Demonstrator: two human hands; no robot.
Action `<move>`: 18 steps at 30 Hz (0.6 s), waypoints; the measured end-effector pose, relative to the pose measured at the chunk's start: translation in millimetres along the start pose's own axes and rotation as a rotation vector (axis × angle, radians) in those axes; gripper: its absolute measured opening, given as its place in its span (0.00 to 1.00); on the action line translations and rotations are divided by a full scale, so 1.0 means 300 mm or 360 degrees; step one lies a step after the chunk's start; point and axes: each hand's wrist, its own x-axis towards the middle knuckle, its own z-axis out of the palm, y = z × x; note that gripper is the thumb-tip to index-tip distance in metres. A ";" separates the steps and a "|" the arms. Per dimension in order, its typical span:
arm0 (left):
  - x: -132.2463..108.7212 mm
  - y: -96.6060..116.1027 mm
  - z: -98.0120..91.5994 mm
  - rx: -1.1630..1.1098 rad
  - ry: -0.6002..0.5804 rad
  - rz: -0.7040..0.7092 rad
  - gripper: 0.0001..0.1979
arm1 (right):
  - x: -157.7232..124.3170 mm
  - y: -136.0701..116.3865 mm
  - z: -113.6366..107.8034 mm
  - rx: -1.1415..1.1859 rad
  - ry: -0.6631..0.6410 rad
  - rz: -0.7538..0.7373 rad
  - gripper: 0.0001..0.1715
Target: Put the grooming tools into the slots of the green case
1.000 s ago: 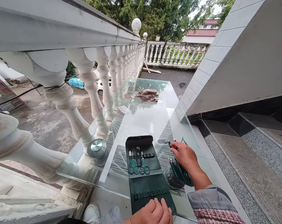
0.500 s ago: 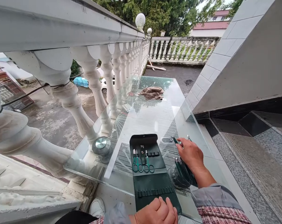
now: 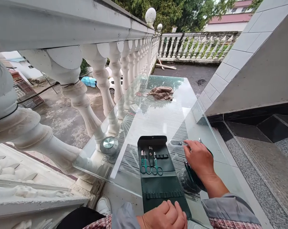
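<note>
Two pairs of green-handled scissors are held in the upper part of a dark green case, which is laid unfolded on a glass table; a nail clipper is strapped between them. The near end of the case is overlapped by the left hand, whose fingers are curled together; whether the case is gripped cannot be told. The right hand is held over the table, to the right of the case, with thumb and forefinger kept near each other beside a grey oval object; whether anything thin is pinched there cannot be made out. Just below that hand in view, a glass jar is filled with slim dark green tools, partly hidden by the wrist. Farther along the table, a crumpled brown cloth is seen near the far edge
</note>
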 end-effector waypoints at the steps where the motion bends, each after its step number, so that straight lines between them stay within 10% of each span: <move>1: 0.002 0.001 0.004 0.0000 0.0063 -0.0017 0.14 | -0.009 -0.029 -0.011 0.0138 0.0010 -0.0106 0.11; 10: 0.003 0.008 0.009 0.0027 0.0209 -0.0079 0.15 | -0.166 -0.238 -0.084 0.0499 -0.0803 -0.0431 0.06; 18: 0.006 0.004 0.008 0.0014 0.0159 -0.0051 0.15 | -0.170 -0.234 -0.083 0.0262 -0.0801 -0.0464 0.07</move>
